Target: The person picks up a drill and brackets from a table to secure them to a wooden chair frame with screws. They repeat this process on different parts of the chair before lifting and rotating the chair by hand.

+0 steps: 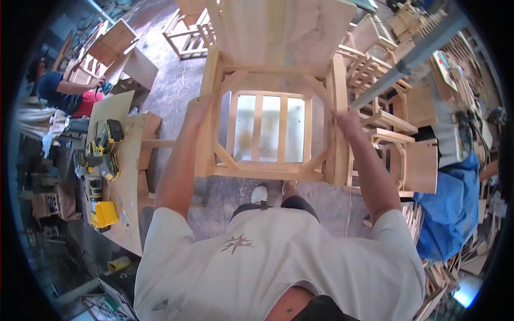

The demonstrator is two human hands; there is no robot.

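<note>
A bare wooden chair frame (251, 172) is held up in front of my body, its seat opening facing me. Diagonal braces fill its corners, several slats show through the opening, and a wide flat panel (278, 32) rises at the far side. My left hand (198, 108) grips the left side rail, fingers mostly hidden behind the wood. On the opposite rail, my right hand (347, 120) is closed around the outer edge, with its fingertips partly out of sight.
Left of me stands a workbench (128, 187) with cordless drills (107, 136) and a yellow bin (104, 214). Stacked chair frames (393, 144) and a blue tarp (450, 208) lie to the right, below a slanting metal pole (417, 59). A co-worker (56, 88) works at far left.
</note>
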